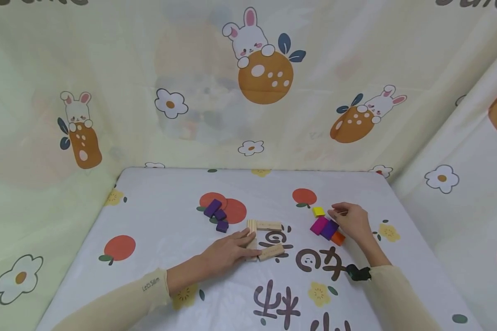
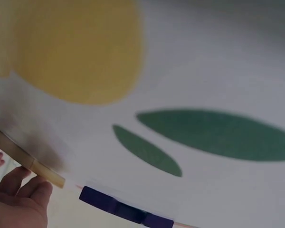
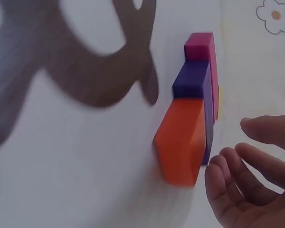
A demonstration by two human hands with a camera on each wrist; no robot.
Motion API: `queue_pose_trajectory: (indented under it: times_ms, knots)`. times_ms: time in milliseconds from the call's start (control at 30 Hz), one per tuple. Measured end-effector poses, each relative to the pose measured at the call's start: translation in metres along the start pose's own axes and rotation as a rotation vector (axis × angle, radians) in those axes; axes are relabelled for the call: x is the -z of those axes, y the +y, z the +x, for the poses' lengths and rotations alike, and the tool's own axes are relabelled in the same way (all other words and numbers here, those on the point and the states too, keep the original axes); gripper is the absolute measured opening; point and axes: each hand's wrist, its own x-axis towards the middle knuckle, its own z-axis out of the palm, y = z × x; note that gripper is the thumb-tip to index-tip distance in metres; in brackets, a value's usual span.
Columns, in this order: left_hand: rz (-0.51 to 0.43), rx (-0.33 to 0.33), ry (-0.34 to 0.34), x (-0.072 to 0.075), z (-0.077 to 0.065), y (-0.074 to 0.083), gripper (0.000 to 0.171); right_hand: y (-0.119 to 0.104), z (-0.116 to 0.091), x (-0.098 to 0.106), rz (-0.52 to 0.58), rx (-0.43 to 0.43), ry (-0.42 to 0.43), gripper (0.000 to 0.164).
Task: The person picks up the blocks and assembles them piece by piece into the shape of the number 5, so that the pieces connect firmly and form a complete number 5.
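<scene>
My left hand (image 1: 228,252) rests on the light wooden blocks, its fingers reaching over an upright-running row (image 1: 251,226) and its thumb at the near block (image 1: 271,252). Another wooden block (image 1: 269,225) extends right from the row's far end. In the left wrist view, fingers (image 2: 26,190) touch the wooden edge (image 2: 47,175). On the right, my right hand (image 1: 351,222) hovers beside a cluster of a magenta block (image 1: 319,225), a purple block (image 1: 329,230), an orange block (image 3: 180,137) and a yellow block (image 1: 318,212). Its thumb and fingers are apart with nothing between them.
Several dark purple blocks (image 1: 220,214) lie left of the wooden ones, on the printed red fruit. A dark green-black object (image 1: 358,272) sits by the right sleeve. The white printed tablecloth (image 1: 157,207) meets hanging curtains at the back and sides.
</scene>
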Motion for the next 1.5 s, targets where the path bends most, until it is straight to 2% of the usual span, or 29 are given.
queue_pose_trajectory:
  times_ms: [100,233,533,733,1000,1100,1233,1400,1500]
  knots:
    - [0.008,0.003,0.005,-0.001,0.000,-0.001,0.039,-0.007,0.007,-0.005,-0.015,0.000,0.002,0.043]
    - [-0.033,0.022,-0.001,-0.002,-0.002,-0.002,0.039,-0.012,0.012,-0.013,-0.016,-0.004,-0.007,0.046]
    - [-0.102,0.043,-0.015,-0.004,-0.001,-0.002,0.039,-0.013,0.012,-0.025,0.009,-0.106,-0.024,0.054]
    - [-0.105,0.039,-0.018,-0.006,0.001,-0.002,0.038,-0.013,0.014,-0.027,0.016,-0.112,0.004,0.055]
    - [-0.103,0.056,-0.017,-0.004,0.001,-0.001,0.038,-0.021,0.022,-0.033,0.017,0.006,0.117,0.049]
    - [-0.108,0.056,-0.017,-0.003,0.001,0.000,0.038,-0.029,0.019,-0.034,0.025,0.063,0.115,0.048]
    - [-0.097,0.057,-0.021,-0.003,-0.001,0.001,0.038,-0.039,0.007,-0.038,0.004,0.186,0.020,0.041]
    - [-0.087,0.041,-0.020,-0.004,-0.001,0.000,0.038,-0.050,-0.011,-0.046,-0.118,0.350,-0.097,0.034]
    - [-0.088,0.042,-0.023,-0.005,0.000,-0.001,0.039,-0.057,-0.017,-0.050,-0.181,0.398,-0.149,0.035]
